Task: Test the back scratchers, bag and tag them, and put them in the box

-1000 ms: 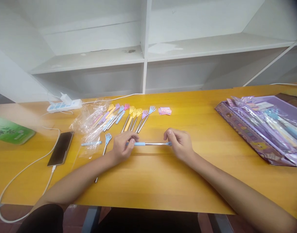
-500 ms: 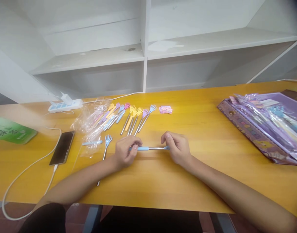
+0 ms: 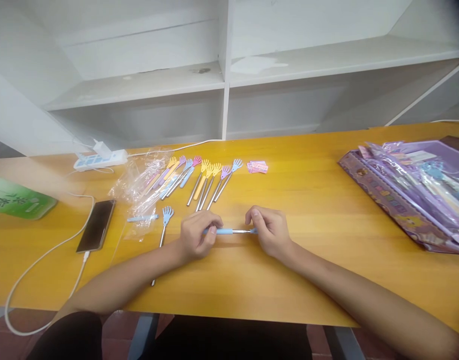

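Note:
A back scratcher [image 3: 224, 231] with a blue handle and metal rod lies level between my two hands, just above the table. My left hand [image 3: 199, 232] is closed round its blue handle. At the other end, my right hand [image 3: 270, 229] closes on the blue claw head, most of which its fingers hide. Left of my left hand lies another blue-headed back scratcher [image 3: 167, 216], its rod partly under my forearm. A loose blue handle [image 3: 142, 218] rests by the clear plastic wrap. Beyond my hands are several back scratchers [image 3: 210, 181] with yellow, purple and blue heads.
Clear plastic bags [image 3: 139, 182] lie at the back left, near a white power strip [image 3: 100, 160]. A phone [image 3: 96, 226] with a cable and a green bottle [image 3: 21, 197] are at left. Small pink cards [image 3: 258, 167] lie behind. A purple box [image 3: 394, 200] holds packaged scratchers at right.
My hands have come slightly closer together along the back scratcher, so less of its metal rod shows between them. The view has shifted slightly.

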Tool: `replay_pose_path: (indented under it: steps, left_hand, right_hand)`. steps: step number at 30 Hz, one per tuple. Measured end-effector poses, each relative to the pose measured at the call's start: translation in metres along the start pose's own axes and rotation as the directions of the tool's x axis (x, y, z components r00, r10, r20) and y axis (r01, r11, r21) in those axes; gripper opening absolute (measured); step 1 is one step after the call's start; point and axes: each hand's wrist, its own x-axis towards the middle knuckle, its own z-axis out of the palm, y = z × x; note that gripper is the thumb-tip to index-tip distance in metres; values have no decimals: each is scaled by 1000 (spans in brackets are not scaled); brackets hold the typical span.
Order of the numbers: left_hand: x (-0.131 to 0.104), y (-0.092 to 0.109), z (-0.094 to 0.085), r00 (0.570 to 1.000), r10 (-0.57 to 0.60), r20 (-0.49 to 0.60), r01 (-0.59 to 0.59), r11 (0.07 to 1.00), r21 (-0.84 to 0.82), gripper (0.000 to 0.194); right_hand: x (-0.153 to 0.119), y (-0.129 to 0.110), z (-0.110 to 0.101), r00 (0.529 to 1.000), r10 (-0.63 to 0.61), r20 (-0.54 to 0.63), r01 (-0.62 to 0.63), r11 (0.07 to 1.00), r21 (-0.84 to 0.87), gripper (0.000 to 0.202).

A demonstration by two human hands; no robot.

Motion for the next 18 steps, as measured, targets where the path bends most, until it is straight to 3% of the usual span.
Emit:
replay_pose_path:
  steps: [12, 18]
  left_hand:
    - [3, 2, 1, 1000, -5, 13, 5, 999, 50, 24]
    - [7, -2, 1, 984, -70, 164, 49, 990, 128, 24]
  right_hand:
    - [2, 2, -2, 1000, -11, 17, 11, 1000, -24, 46]
    - [10, 9, -10, 995, 38, 90, -33, 998, -60, 42]
